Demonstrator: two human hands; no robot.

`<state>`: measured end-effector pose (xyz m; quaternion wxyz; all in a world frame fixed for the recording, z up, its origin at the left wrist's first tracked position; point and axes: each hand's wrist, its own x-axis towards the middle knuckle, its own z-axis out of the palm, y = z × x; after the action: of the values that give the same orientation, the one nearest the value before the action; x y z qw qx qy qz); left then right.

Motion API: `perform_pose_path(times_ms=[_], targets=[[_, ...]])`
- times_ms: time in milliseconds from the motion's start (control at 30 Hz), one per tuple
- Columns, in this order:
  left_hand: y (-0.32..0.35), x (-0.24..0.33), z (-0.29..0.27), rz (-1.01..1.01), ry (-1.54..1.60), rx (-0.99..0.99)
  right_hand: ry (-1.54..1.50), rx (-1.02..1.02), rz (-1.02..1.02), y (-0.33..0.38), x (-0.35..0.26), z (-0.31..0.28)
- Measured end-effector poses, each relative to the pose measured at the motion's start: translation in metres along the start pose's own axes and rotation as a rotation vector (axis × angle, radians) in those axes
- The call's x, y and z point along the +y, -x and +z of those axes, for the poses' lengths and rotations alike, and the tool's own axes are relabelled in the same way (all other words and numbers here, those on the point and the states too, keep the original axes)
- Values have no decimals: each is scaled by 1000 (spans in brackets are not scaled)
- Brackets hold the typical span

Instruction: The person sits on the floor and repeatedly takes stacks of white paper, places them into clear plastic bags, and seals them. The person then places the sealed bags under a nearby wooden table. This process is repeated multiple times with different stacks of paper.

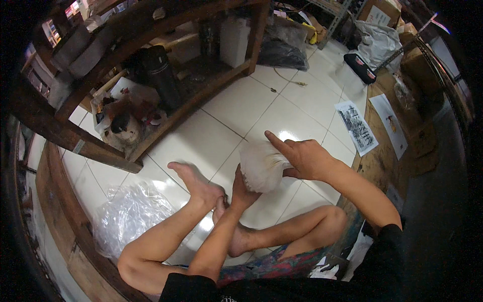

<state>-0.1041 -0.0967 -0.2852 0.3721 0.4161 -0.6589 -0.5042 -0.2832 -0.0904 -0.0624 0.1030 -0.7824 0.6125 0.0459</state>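
A whitish, translucent bundle (261,166), rounded and plastic-looking, is held up between my two hands above the tiled floor. I cannot make out what is inside it. My left hand (244,190) is closed around its lower left side, with some fingers hidden behind it. At its right edge my right hand (305,159) grips the gathered, yellowish part between thumb and curled fingers, while the index finger points out past the top. A crumpled heap of clear plastic (133,216) lies on the floor by my left leg.
A dark wooden bench (201,93) stands ahead on the left, with a box of odds and ends and black cylinders on its lower shelf. Printed sheets (358,128) lie at the right by flat cardboard (420,146). A black pouch (359,68) tops a whitish container farther back.
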Motion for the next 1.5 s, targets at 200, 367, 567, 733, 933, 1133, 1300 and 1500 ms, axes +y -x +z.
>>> perform_pose_path(times_ms=[200, 367, 567, 733, 933, 1133, 1300, 1500], targets=[[-3, -3, -1, -21, 38, -1, -2, -35, 15, 5, 8, 6], [-4, -4, 0, -17, 15, -16, -51, 4, 111, 9, 13, 0], [-10, -34, 6, -69, -6, -13, -51, -71, 195, 10, 16, -1], [-17, -58, 12, -138, 321, 76, -299, 243, 330, 52, 56, 24], [-13, -6, -7, -61, 196, 26, -1568, 496, 391, 67, 88, 135], [-17, -7, -14, -108, 92, -85, -1477, 577, 376, 23, 89, 177], [-16, -10, -18, -8, 176, -96, -1442, 273, 405, 13, 113, 177], [-31, 35, -32, -396, 92, -129, -1486, 271, 586, 29, 104, 174]])
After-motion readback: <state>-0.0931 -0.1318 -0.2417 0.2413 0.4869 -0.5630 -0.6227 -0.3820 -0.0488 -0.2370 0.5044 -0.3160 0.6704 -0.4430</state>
